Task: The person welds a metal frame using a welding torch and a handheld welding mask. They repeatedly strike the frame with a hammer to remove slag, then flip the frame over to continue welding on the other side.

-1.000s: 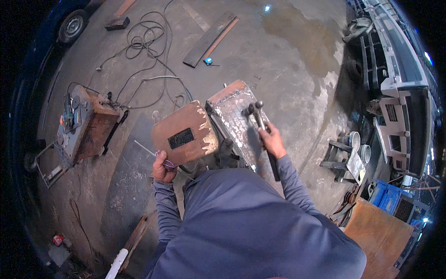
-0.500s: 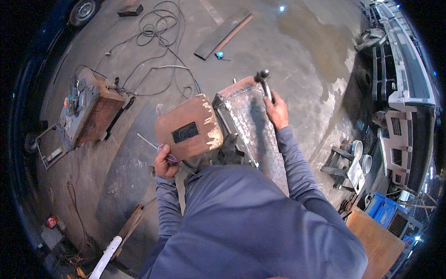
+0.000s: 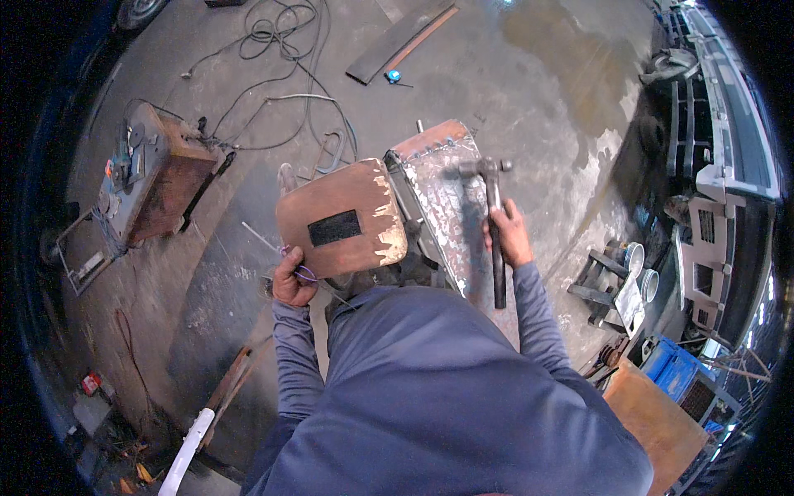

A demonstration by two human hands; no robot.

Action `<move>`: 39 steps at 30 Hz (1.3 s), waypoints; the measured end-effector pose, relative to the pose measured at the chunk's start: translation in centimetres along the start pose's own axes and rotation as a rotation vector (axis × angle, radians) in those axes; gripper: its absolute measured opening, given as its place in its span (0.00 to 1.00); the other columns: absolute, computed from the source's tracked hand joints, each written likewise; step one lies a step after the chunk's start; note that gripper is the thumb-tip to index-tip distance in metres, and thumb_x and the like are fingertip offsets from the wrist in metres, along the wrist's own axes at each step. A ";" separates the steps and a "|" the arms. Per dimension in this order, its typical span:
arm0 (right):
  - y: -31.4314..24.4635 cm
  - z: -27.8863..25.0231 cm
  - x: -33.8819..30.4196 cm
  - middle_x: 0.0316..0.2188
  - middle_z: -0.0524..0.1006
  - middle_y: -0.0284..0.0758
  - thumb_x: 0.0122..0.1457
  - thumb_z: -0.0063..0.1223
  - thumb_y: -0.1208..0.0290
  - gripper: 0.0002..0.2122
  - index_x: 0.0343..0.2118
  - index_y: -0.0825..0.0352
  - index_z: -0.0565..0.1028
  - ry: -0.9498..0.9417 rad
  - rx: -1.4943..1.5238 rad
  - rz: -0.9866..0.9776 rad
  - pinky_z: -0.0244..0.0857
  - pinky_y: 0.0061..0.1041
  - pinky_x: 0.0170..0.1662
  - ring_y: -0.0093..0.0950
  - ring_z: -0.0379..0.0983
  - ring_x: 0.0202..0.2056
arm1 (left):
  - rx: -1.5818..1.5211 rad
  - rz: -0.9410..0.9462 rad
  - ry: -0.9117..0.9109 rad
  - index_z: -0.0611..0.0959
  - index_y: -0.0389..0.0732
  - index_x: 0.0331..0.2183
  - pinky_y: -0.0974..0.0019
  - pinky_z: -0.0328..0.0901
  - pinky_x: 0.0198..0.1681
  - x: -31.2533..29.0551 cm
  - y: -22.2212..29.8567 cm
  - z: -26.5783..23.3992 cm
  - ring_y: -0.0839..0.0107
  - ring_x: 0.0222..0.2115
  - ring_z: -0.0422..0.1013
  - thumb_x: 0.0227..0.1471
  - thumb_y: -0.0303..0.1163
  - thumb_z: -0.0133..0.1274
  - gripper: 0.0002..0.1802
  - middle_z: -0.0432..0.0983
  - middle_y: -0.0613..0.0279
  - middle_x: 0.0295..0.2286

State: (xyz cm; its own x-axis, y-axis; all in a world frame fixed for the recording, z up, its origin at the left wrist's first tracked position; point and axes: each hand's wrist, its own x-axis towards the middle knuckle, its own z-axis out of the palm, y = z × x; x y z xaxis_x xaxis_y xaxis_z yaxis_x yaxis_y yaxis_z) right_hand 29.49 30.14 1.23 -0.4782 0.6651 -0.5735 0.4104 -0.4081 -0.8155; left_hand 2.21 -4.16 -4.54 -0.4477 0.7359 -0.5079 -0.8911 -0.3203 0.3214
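Hammer point(image 3: 494, 223) is the tool in hand, but going left to right: a rusty welder point(image 3: 157, 178) stands on the floor, then the left hand point(image 3: 291, 279) is clenched on the handle of a brown shield point(image 3: 341, 219), held just beside a spattered metal plate point(image 3: 447, 207). Over that plate the right hand point(image 3: 509, 236) grasps the hammer's shaft mid-length, head raised. It looks stiff and head-heavy; a grip nearer the shaft's end would likely swing harder.
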 end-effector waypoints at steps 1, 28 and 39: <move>0.6 0.0 -1.1 0.18 0.69 0.33 0.60 0.46 0.67 0.12 0.44 0.66 0.64 0.000 -0.005 0.046 0.60 0.22 0.13 0.22 0.64 0.12 | -0.009 -0.014 0.001 0.72 0.38 0.48 0.54 0.65 0.52 0.0 0.1 0.0 0.57 0.45 0.71 0.51 0.30 0.51 0.20 0.73 0.55 0.45; 8.8 -1.7 -4.9 0.44 0.72 0.48 0.46 0.55 0.63 0.23 0.47 0.64 0.71 0.358 -0.957 -0.127 0.64 0.40 0.48 0.46 0.68 0.46 | 0.117 -0.124 -0.146 0.67 0.36 0.52 0.51 0.64 0.52 2.1 1.0 1.9 0.55 0.47 0.69 0.48 0.30 0.54 0.29 0.71 0.54 0.47; 10.9 -0.8 -4.9 0.45 0.71 0.47 0.46 0.53 0.67 0.22 0.47 0.63 0.70 0.481 -0.975 -0.043 0.64 0.40 0.49 0.47 0.68 0.46 | 0.235 0.022 -0.114 0.70 0.36 0.49 0.51 0.67 0.47 -0.7 2.8 4.7 0.54 0.43 0.72 0.50 0.35 0.52 0.25 0.73 0.51 0.44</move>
State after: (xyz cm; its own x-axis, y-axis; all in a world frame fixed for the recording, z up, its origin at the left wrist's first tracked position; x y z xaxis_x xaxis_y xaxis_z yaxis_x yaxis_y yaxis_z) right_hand 36.89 22.92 -4.82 -0.2395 0.9289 -0.2825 0.9418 0.1516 -0.3000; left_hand 0.35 -2.73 0.46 -0.4441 0.7968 -0.4097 -0.8336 -0.1997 0.5150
